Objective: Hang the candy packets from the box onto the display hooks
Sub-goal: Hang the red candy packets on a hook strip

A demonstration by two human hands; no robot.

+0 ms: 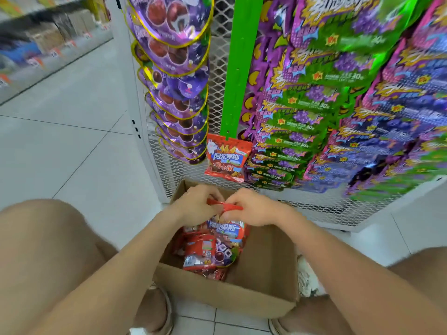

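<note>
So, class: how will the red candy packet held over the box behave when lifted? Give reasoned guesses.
Probably floppy: the red packet hangs limp below its top edge, which the left hand and right hand pinch. Likely light: a matching hung packet dangles from the green strip by its top alone. Its glossy film may be slippery.

The cardboard box (266, 274) sits on the floor (84, 153) between the person's knees, just before the mesh rack (217, 93). Candy packets (203, 252) lie in its left half. Above them, the left hand (193, 206) and right hand (251, 209) pinch the raised packet (227, 228). Behind the box, a hung packet (226, 160) dangles from the hanging strip (239, 68).
</note>
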